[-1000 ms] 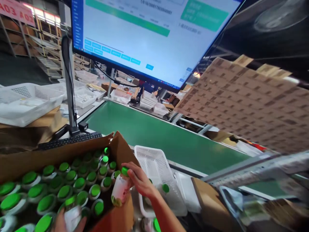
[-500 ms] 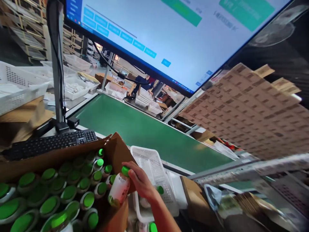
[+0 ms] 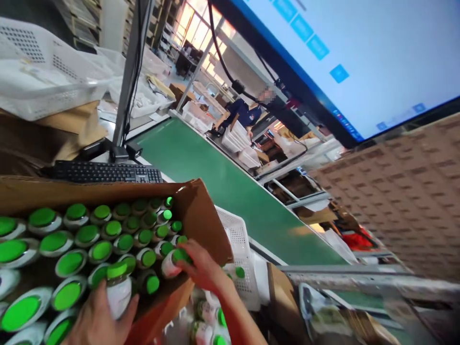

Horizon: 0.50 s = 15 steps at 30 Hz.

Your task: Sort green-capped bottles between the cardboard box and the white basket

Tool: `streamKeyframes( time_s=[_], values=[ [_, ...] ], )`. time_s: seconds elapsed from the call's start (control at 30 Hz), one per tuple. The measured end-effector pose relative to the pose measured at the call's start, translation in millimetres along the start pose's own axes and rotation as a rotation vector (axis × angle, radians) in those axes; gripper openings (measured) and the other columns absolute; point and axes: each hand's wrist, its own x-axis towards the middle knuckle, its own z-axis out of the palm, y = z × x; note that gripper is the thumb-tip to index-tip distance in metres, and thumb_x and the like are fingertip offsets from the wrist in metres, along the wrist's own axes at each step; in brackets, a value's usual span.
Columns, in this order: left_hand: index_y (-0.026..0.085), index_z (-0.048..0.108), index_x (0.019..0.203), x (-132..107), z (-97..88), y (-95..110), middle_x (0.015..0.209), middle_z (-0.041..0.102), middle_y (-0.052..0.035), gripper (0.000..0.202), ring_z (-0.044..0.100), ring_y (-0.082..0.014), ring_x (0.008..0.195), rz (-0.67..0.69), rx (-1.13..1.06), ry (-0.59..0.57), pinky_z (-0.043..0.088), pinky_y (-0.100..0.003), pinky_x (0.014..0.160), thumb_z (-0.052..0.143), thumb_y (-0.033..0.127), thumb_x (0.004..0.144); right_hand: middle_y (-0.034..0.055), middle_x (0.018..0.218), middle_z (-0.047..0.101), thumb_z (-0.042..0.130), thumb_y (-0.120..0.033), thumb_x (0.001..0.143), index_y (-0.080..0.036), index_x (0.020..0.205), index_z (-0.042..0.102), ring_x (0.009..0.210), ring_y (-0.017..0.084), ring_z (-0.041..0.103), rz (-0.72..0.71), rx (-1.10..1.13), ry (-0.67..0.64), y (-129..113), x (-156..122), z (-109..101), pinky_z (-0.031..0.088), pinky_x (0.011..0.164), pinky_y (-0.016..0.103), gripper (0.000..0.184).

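Pose check, what's the left doing?

Left hand point(image 3: 95, 318) comes up from the bottom edge, thumb and fingers clamped either side of a green-capped bottle point(image 3: 119, 298), near-upright at the front of the packed carton point(image 3: 206, 213).

And the right?

Right hand point(image 3: 203, 264) comes in from lower right, forearm slanted, fingers gripping a second bottle point(image 3: 170, 267) by its cap, tilted inside the carton's right end. White basket point(image 3: 239, 237) just right of that, keyboard point(image 3: 108, 172) behind the carton, green belt point(image 3: 215, 175) beyond.
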Motion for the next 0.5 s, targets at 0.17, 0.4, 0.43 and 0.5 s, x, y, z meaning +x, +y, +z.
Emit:
streamKeyframes(
  time_s=[0.17, 0.4, 0.43, 0.5],
  values=[
    [0.010, 0.042, 0.151, -3, -2.2, -2, 0.111, 0.069, -0.0190, 0.090, 0.072, -0.0354, 0.095, 0.021, 0.041, -0.063, 0.057, -0.047, 0.072, 0.016, 0.080, 0.103, 0.0175, 0.131, 0.071, 0.061, -0.028, 0.105, -0.017, 0.126, 0.076, 0.118, 0.032, 0.072, 0.089, -0.239, -0.089, 36, 5, 48, 0.061, 0.103, 0.043, 0.028],
    [0.013, 0.042, 0.151, -9, -3.9, -8, 0.105, 0.068, -0.0158, 0.084, 0.071, -0.0354, 0.090, 0.021, 0.060, -0.011, 0.052, -0.047, 0.068, 0.020, 0.078, 0.102, 0.0208, 0.099, 0.073, 0.071, -0.003, 0.075, -0.009, 0.107, 0.079, 0.088, 0.034, 0.072, 0.230, -0.464, -0.072, 35, 16, 52, 0.060, 0.081, 0.044, 0.033],
    [0.012, 0.041, 0.152, -10, -3.0, -10, 0.106, 0.067, -0.0167, 0.084, 0.071, -0.0364, 0.090, 0.027, 0.039, -0.019, 0.052, -0.048, 0.069, 0.021, 0.077, 0.102, 0.0213, 0.105, 0.074, 0.072, -0.008, 0.080, -0.009, 0.111, 0.079, 0.095, 0.034, 0.073, 0.224, -0.442, -0.036, 28, 11, 40, 0.060, 0.084, 0.043, 0.032],
    [0.008, 0.039, 0.153, -11, -2.0, -12, 0.108, 0.066, -0.0204, 0.087, 0.070, -0.0392, 0.093, 0.030, -0.025, -0.073, 0.054, -0.050, 0.074, 0.025, 0.077, 0.102, 0.0215, 0.119, 0.073, 0.070, -0.027, 0.095, -0.010, 0.127, 0.076, 0.110, 0.035, 0.071, 0.213, -0.365, 0.078, 11, -7, 7, 0.059, 0.094, 0.043, 0.037]
  ],
)
